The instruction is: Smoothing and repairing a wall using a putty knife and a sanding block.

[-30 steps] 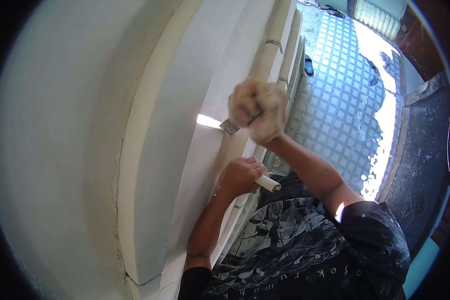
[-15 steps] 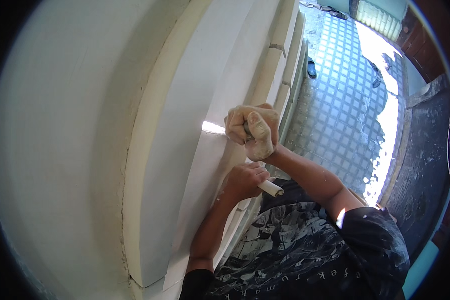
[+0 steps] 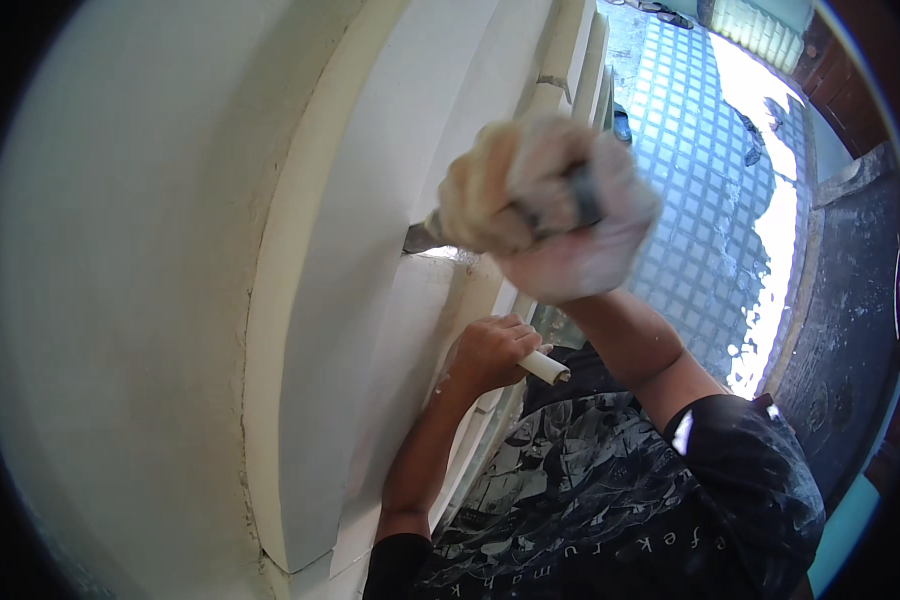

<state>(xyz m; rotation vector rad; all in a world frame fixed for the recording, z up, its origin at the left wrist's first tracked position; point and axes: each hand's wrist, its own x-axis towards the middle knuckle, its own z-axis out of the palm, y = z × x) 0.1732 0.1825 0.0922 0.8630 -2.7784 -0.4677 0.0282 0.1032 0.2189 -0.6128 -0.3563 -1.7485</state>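
My right hand, dusted pale and smeared by motion, is raised in front of the stepped white moulding. Its fingers wrap round what looks like a putty knife with a dark handle; the short metal blade pokes out at the left and meets the moulding beside a bright strip of light. Lower down, my left hand is closed on a short cream-coloured strip, whose cut end sticks out to the right. That hand rests against the moulding's edge. The strip's other end is hidden by the fingers.
A plain cream wall fills the left, with a crack along the moulding. Far below at right lies a tiled floor with sunlit patches and several shoes. A dark board-like surface stands at the far right.
My right hand has moved up and to the right, looking larger, and the tool's blade now shows at the moulding. My left hand has shifted only slightly, still on the strip.
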